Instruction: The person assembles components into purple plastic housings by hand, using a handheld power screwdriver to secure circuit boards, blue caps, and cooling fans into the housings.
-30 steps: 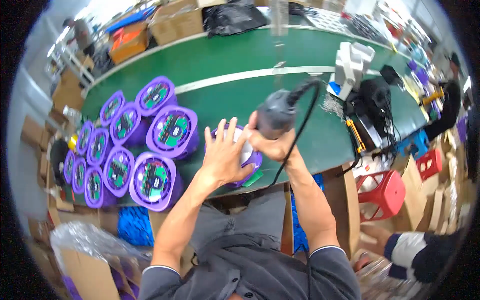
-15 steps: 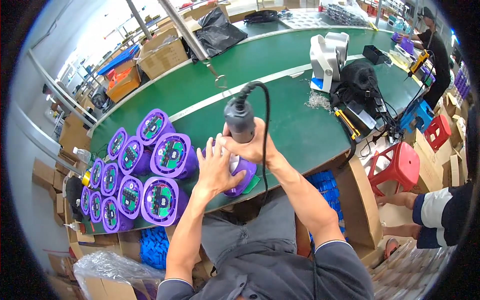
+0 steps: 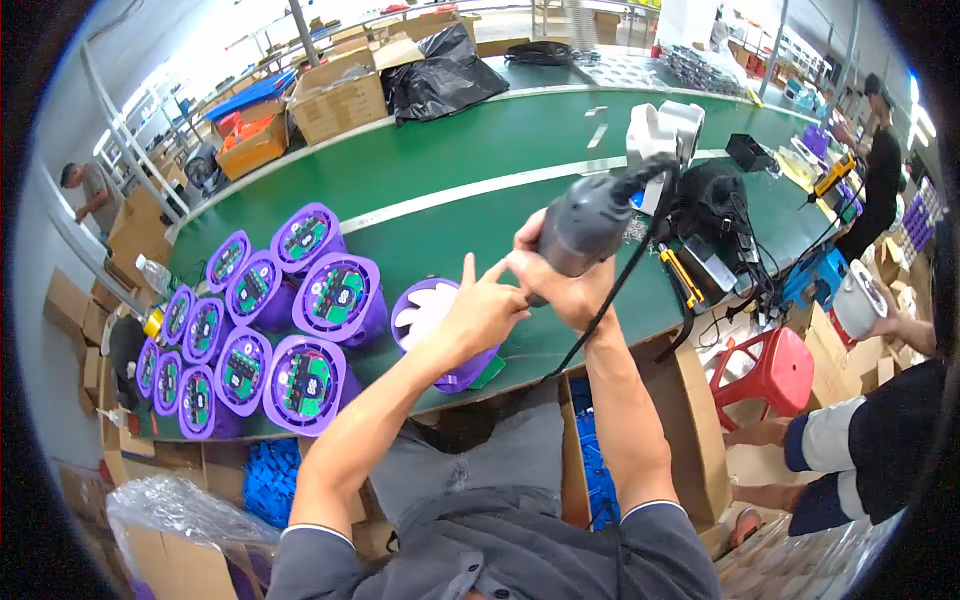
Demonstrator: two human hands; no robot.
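Note:
My right hand [image 3: 570, 285] is wrapped round a dark grey corded electric screwdriver [image 3: 585, 225], held tilted above the table. My left hand [image 3: 485, 315] reaches to the tool's lower end; its fingertips are pinched together there, while one finger points away. Whatever they hold is too small or hidden to make out. Beneath my left wrist, at the table's near edge, sits a round purple housing [image 3: 466, 376] with a white fan blade [image 3: 428, 308] inside. My left forearm and hand cover part of both. A bit of green [image 3: 488, 374] shows beside the housing.
Several purple housings with green circuit boards [image 3: 340, 293] stand at the left on the green table [image 3: 560, 345]. A white fan-like unit [image 3: 662, 135], a black bag [image 3: 712, 175] and a yellow-handled tool [image 3: 682, 278] lie right. A co-worker holds a white part [image 3: 858, 300] near a red stool [image 3: 770, 372].
The screwdriver has been lifted off the housing and moved right, now tilted. My left hand has come away from the housing toward the tool's tip, uncovering the white fan blade.

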